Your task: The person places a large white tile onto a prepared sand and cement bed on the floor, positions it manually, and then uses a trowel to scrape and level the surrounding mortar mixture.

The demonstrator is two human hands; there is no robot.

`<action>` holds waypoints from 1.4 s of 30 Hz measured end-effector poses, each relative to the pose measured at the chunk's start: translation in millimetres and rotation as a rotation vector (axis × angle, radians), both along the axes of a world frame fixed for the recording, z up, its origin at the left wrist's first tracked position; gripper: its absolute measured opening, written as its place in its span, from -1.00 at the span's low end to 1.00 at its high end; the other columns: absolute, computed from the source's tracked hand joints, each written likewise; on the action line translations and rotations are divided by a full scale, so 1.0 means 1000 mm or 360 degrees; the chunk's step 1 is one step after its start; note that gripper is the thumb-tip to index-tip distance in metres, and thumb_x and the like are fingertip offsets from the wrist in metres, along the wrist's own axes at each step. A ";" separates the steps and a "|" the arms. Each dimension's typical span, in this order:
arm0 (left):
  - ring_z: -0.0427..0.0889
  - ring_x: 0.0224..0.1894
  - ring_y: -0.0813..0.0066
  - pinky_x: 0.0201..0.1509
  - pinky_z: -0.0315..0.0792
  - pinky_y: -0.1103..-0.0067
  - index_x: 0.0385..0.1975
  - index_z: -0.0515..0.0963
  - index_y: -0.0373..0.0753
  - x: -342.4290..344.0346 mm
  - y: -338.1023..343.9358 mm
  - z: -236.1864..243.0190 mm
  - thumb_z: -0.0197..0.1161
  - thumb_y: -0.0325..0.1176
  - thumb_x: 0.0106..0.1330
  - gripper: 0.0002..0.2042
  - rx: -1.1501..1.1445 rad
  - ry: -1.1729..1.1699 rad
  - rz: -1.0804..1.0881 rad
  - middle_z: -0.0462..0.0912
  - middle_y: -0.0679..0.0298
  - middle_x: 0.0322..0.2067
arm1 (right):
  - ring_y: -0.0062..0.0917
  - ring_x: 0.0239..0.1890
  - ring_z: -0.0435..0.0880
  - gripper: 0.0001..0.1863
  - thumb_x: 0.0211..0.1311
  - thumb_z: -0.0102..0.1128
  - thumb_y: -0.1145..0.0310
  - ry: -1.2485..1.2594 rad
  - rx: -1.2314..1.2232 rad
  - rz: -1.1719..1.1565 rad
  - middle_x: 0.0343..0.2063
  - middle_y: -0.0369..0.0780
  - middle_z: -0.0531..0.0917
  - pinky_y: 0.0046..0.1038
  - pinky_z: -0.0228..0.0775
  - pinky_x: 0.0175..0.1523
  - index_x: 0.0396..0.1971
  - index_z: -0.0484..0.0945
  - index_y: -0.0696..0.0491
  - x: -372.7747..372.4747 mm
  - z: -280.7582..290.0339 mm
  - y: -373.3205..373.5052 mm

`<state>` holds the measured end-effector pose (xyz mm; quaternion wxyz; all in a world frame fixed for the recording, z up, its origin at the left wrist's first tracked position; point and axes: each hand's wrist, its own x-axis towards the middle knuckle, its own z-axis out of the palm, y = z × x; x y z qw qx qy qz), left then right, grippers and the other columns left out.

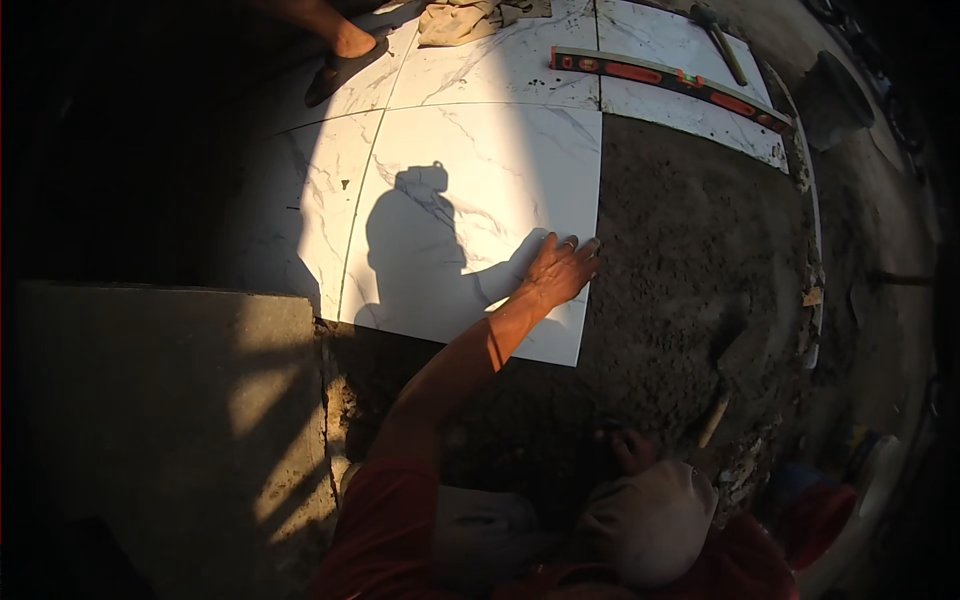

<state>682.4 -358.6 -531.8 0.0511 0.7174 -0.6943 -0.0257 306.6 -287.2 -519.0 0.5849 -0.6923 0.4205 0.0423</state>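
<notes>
- Left hand (562, 270): palm down, fingers loosely spread, resting on the tile (490, 215) near its right edge, fingertips at that edge. Contact only, no grip closed round it.
- Right hand (632, 452): low in the view, deep in shadow beside the knee (655, 520). Too dark to tell how far open it is or whether it has hold of anything.
- Tile: white, grey-veined, flat, center of view. Far edge meets the back tile (490, 60), left edge meets the side tile (335, 190), thin joints between. Right and near edges face mortar (690, 220).
- Shadow of the person's head and arm falls across the tile; sunlight around it.
- Mortar: dark grey, rough, right of the tile and running round its near side.
- Level (670, 77): red and black, lying across the back tile and the corner tile (675, 108), over their joint.
- Hammer (722, 48): on the corner tile beyond the level, handle toward the level.
- Trowel (714, 420): on the mortar, right of the right hand, pale handle toward the person, blade dim.
- Cloth (455, 24): tan, crumpled, far end of the back tile.
- Another person's foot (345, 72): in a dark sandal, on tiling at upper left.
- Slab (170, 400): grey, lower left, banded with shadow.
</notes>
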 end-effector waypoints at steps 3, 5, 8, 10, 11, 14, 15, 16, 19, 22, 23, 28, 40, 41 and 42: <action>0.53 0.02 0.33 -0.04 0.25 0.24 -0.18 0.55 0.03 -0.001 -0.014 -0.002 0.13 -0.19 0.27 -0.82 0.0005 -0.0102 -0.0089 0.43 0.36 0.16 | -0.34 -0.25 0.65 -0.69 0.24 0.12 0.17 -0.0029 -0.0066 -0.0091 -0.36 -0.06 0.67 -0.33 0.43 -0.12 -0.22 0.59 0.10 -0.012 -0.013 0.003; 0.54 0.01 0.34 -0.03 0.24 0.25 -0.18 0.55 0.04 0.000 -0.012 0.001 0.13 -0.19 0.27 -0.83 -0.0002 -0.0149 -0.0079 0.43 0.36 0.16 | -0.27 -0.22 0.67 -0.69 0.24 0.11 0.15 0.0087 -0.0045 -0.0058 -0.35 -0.03 0.67 -0.31 0.44 -0.07 -0.18 0.58 0.06 -0.008 -0.013 0.003; 0.54 0.00 0.36 -0.01 0.23 0.24 -0.20 0.55 0.05 -0.002 -0.014 0.003 0.12 -0.20 0.27 -0.84 -0.0017 -0.0161 -0.0081 0.42 0.37 0.16 | -0.26 -0.20 0.67 -0.70 0.22 0.12 0.18 0.0120 -0.0026 -0.0093 -0.33 -0.02 0.67 -0.31 0.44 -0.06 -0.19 0.58 0.07 -0.005 -0.009 0.004; 0.50 0.05 0.36 0.08 0.21 0.17 -0.18 0.58 0.03 -0.004 -0.012 0.002 0.10 -0.18 0.26 -0.80 0.0050 -0.0082 -0.0049 0.45 0.31 0.12 | -0.26 -0.19 0.66 -0.69 0.20 0.12 0.19 0.0123 -0.0064 -0.0060 -0.32 -0.02 0.66 -0.31 0.43 -0.06 -0.19 0.58 0.08 -0.002 -0.008 0.002; 0.50 0.05 0.36 0.08 0.21 0.17 -0.18 0.58 0.03 -0.004 -0.012 0.002 0.10 -0.18 0.26 -0.80 0.0047 -0.0083 -0.0038 0.45 0.31 0.12 | -0.25 -0.18 0.66 -0.69 0.19 0.13 0.20 0.0126 -0.0096 -0.0042 -0.31 -0.02 0.66 -0.30 0.43 -0.06 -0.19 0.58 0.10 -0.002 -0.008 0.002; 0.49 0.07 0.37 0.09 0.21 0.17 -0.16 0.58 0.05 -0.004 -0.015 0.001 0.11 -0.15 0.27 -0.79 0.0016 -0.0115 -0.0040 0.45 0.32 0.12 | -0.25 -0.18 0.65 -0.68 0.17 0.14 0.20 0.0068 -0.0004 -0.0056 -0.30 -0.02 0.66 -0.29 0.43 -0.05 -0.20 0.58 0.12 -0.007 -0.012 -0.003; 0.50 0.04 0.35 0.05 0.22 0.19 -0.18 0.57 0.05 -0.003 -0.014 -0.001 0.11 -0.16 0.27 -0.81 -0.0019 -0.0155 -0.0059 0.44 0.34 0.13 | -0.25 -0.18 0.65 -0.68 0.17 0.14 0.20 0.0066 -0.0004 -0.0048 -0.30 -0.02 0.66 -0.29 0.43 -0.05 -0.20 0.58 0.12 -0.008 -0.016 -0.003; 0.52 0.02 0.33 0.02 0.23 0.21 -0.21 0.55 0.06 -0.003 -0.013 -0.004 0.12 -0.16 0.26 -0.83 -0.0053 -0.0195 -0.0077 0.43 0.36 0.15 | -0.25 -0.18 0.65 -0.68 0.16 0.15 0.20 0.0063 -0.0039 -0.0033 -0.30 -0.03 0.66 -0.29 0.42 -0.05 -0.21 0.59 0.12 -0.010 -0.020 -0.002; 0.52 0.02 0.33 0.02 0.23 0.20 -0.20 0.55 0.07 -0.001 -0.010 -0.007 0.13 -0.14 0.26 -0.83 -0.0103 -0.0147 -0.0065 0.44 0.36 0.14 | -0.28 -0.20 0.65 -0.69 0.16 0.15 0.20 0.0030 -0.0087 -0.0004 -0.32 -0.05 0.66 -0.30 0.43 -0.06 -0.23 0.59 0.12 -0.013 -0.022 -0.002; 0.52 0.02 0.32 0.01 0.23 0.21 -0.20 0.55 0.07 -0.001 -0.013 -0.005 0.13 -0.13 0.26 -0.82 -0.0103 -0.0137 -0.0107 0.45 0.36 0.12 | -0.32 -0.23 0.65 -0.70 0.17 0.15 0.19 -0.0009 -0.0036 -0.0040 -0.35 -0.08 0.66 -0.33 0.43 -0.08 -0.25 0.59 0.11 -0.006 -0.007 0.000; 0.52 0.02 0.32 0.01 0.23 0.21 -0.20 0.55 0.07 0.002 -0.012 -0.003 0.13 -0.13 0.26 -0.82 -0.0090 -0.0157 -0.0103 0.45 0.36 0.12 | -0.35 -0.25 0.66 -0.70 0.17 0.15 0.18 -0.0004 0.0021 -0.0099 -0.37 -0.09 0.66 -0.34 0.44 -0.09 -0.26 0.59 0.11 -0.002 -0.003 0.002; 0.49 0.04 0.33 0.07 0.20 0.17 -0.19 0.55 0.07 0.010 -0.008 -0.004 0.13 -0.13 0.26 -0.81 -0.0039 -0.0120 -0.0111 0.49 0.38 -0.04 | -0.34 -0.22 0.65 -0.71 0.23 0.12 0.18 -0.0065 -0.0031 0.0003 -0.34 -0.09 0.66 -0.32 0.42 -0.07 -0.24 0.59 0.10 -0.001 -0.013 0.003; 0.52 -0.07 0.28 0.08 0.25 0.25 -0.26 0.53 -0.08 0.003 -0.030 0.002 0.19 -0.17 0.26 -0.83 -0.0264 -0.0339 -0.0345 0.52 0.42 0.04 | -0.50 -0.18 0.60 -0.74 0.26 0.13 0.30 -0.0062 0.0155 -0.0350 -0.28 -0.13 0.64 -0.42 0.41 -0.06 -0.13 0.54 0.12 -0.056 0.032 0.000; 0.49 -0.07 0.34 0.11 0.25 0.24 -0.27 0.52 -0.04 0.003 -0.025 0.000 0.20 -0.14 0.27 -0.83 -0.0379 -0.0416 -0.0346 0.52 0.44 0.02 | -0.50 -0.22 0.59 -0.76 0.27 0.12 0.29 -0.0085 0.0054 -0.0426 -0.34 -0.16 0.63 -0.41 0.40 -0.10 -0.17 0.54 0.13 -0.072 0.039 0.005; 0.50 -0.05 0.37 0.12 0.27 0.30 -0.26 0.52 -0.04 -0.002 -0.031 -0.010 0.20 -0.14 0.27 -0.83 -0.0398 -0.0392 -0.0393 0.53 0.45 0.02 | -0.51 -0.23 0.58 -0.75 0.28 0.11 0.27 -0.0004 0.0046 -0.0636 -0.36 -0.18 0.62 -0.42 0.40 -0.11 -0.17 0.54 0.13 -0.096 0.046 0.015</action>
